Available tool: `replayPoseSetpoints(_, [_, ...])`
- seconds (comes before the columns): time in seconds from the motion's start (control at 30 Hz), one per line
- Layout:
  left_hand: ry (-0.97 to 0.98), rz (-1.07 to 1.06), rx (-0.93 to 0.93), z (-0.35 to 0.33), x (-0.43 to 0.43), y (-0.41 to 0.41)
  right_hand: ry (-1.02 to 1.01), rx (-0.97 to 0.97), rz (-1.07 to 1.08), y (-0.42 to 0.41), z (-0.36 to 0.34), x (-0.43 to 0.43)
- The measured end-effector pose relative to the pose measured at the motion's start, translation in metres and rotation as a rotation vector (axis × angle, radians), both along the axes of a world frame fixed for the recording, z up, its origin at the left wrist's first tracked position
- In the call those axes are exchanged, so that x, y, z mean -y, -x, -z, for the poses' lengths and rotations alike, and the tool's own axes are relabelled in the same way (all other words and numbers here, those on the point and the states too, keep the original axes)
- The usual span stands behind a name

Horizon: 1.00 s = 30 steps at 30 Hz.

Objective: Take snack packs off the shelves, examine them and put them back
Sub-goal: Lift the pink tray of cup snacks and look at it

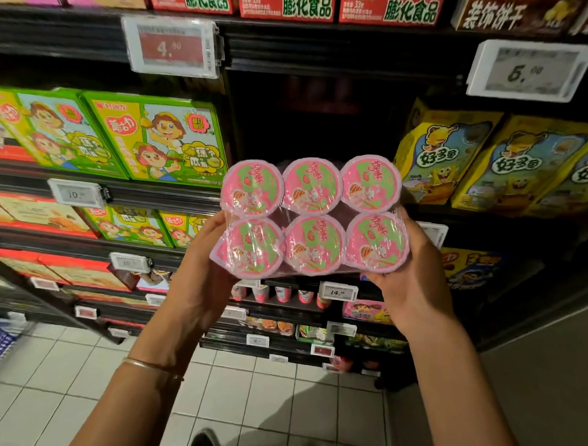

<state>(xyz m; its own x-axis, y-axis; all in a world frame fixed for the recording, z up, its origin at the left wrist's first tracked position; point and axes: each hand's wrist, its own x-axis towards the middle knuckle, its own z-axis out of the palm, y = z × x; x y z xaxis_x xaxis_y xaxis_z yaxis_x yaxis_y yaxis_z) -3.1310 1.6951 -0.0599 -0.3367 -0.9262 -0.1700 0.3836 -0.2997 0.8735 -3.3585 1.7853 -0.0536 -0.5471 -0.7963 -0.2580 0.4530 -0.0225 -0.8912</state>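
A shrink-wrapped multipack of pink-lidded snack cups, several cups in two rows, is held in front of the shelves with its lids facing me. My left hand grips its left end from below and the side. My right hand grips its right end. Behind the pack, the middle of the dark shelf is a shadowed gap between boxes.
Green snack boxes stand left of the gap, yellow boxes to its right. Red boxes line the shelf above, over price tags. Lower shelves hold small pink cups. White tiled floor lies below.
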Motion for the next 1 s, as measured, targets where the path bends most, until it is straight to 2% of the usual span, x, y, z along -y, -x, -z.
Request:
replayPoseSetpoints(0.13, [0.04,0.0,0.075,0.01,-0.009,-0.006,-0.004,-0.03,-0.056,-0.007,0.001,0.002])
replayPoseSetpoints(0.2, [-0.03,-0.091,0.077,0.014,-0.014,-0.013,0.015,-0.083,-0.077,-0.012,0.005,0.002])
replayPoseSetpoints(0.3, [-0.231,-0.226,-0.045,0.029,-0.021,-0.026,0.018,-0.162,-0.091,-0.025,0.012,0.002])
replayPoseSetpoints(0.4, [-0.278,-0.249,-0.051,0.034,-0.023,-0.038,-0.023,-0.25,-0.106,-0.037,0.015,0.004])
replayPoseSetpoints(0.5, [-0.229,-0.176,0.056,0.038,-0.023,-0.04,-0.031,-0.377,-0.121,-0.045,0.011,0.006])
replayPoseSetpoints(0.6, [-0.246,-0.09,-0.034,0.041,-0.026,-0.043,0.027,-0.507,-0.134,-0.045,0.005,0.008])
replayPoseSetpoints(0.67, [-0.286,-0.021,-0.032,0.041,-0.029,-0.047,0.026,-0.549,-0.193,-0.04,0.001,0.008])
replayPoseSetpoints(0.73, [-0.363,0.059,0.025,0.042,-0.026,-0.056,-0.018,-0.527,-0.309,-0.034,-0.001,0.007])
replayPoseSetpoints(0.8, [-0.424,0.127,0.092,0.047,-0.025,-0.066,-0.076,-0.413,-0.384,-0.032,-0.002,0.004])
replayPoseSetpoints(0.9, [-0.512,0.081,0.174,0.06,-0.027,-0.073,-0.071,-0.28,-0.48,-0.041,-0.008,-0.003])
replayPoseSetpoints(1.0, [-0.644,0.046,0.161,0.077,-0.034,-0.077,0.006,-0.259,-0.546,-0.051,-0.011,-0.005])
